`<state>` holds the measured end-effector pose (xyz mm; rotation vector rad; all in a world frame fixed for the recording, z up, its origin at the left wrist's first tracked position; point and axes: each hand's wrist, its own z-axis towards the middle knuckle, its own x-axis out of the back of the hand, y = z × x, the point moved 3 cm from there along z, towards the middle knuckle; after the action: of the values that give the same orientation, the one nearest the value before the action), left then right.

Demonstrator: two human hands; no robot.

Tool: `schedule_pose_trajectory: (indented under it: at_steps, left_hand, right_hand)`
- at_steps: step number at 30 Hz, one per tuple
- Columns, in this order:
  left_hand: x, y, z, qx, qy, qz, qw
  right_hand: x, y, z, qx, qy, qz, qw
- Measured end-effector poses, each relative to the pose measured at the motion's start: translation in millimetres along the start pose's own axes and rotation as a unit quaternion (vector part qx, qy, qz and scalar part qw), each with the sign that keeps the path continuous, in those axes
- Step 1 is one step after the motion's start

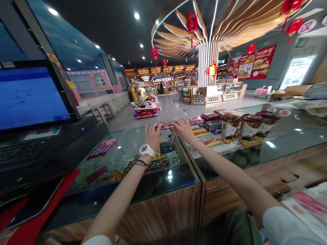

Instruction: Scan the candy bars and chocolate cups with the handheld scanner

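At the far left I have the monitor [33, 95], lit blue, and right of it some red packs [103, 148] lying side by side on the glass counter [129, 135]. Next comes the left hand [153, 136], wearing a white watch [147, 150]; its fingers are slightly spread and bent over the left end of a red bar [167, 127], pinching it as far as I can see. The bar lies crosswise between the two hands, just beyond a dark scanner [167, 147] with a blue light. I cannot tell whether it clears the glass. The right hand [184, 131] has the other end between thumb and fingers, with one finger stretched away from the bar.

I judge the step in hand to be a two-handed handling of the bar, perhaps lining it up. To my eye, the next move calls for an even grip on both ends, or a clean release by one hand, without knocking the scanner.

Further right, boxes [213, 126] and yellow sticks [211, 142] sit near the right hand, then three cups [251, 129].
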<state>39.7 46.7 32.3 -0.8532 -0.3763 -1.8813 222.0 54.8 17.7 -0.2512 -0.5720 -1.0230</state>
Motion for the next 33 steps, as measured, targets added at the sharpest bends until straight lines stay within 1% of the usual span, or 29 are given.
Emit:
schedule_pose_trajectory:
  at_steps: [3, 5, 8, 12, 17, 23, 27, 33]
  left_hand:
    - [1, -14, -6, 0.015, 0.033, 0.001, 0.999]
    - [-1, -21, -11, 0.017, 0.041, 0.003, 0.999]
    - [-5, -28, -17, 0.005, 0.031, 0.003, 1.0]
    - [-10, -29, -18, -0.019, 0.021, 0.011, 1.0]
    - [-12, -30, -18, -0.038, 0.016, 0.017, 0.999]
    - [-12, -32, -23, -0.033, 0.01, 0.02, 0.999]
    - [-10, -28, -26, -0.043, -0.003, 0.014, 0.999]
    - [-11, -26, -26, -0.042, -0.013, -0.002, 0.999]
  right_hand:
    - [-12, -17, 13, -0.007, -0.012, 0.024, 1.0]
    - [-20, -27, 18, -0.013, -0.019, 0.043, 0.999]
    - [-28, -39, 18, -0.017, -0.02, 0.061, 0.998]
    - [-36, -47, 12, -0.006, -0.013, 0.06, 0.998]
    - [-38, -46, 6, -0.015, -0.007, 0.077, 0.997]
    - [-32, -34, -6, -0.022, 0.004, 0.108, 0.994]
    - [-31, -28, -11, -0.026, 0.001, 0.105, 0.994]
    - [-28, -27, -13, -0.034, -0.011, 0.096, 0.995]
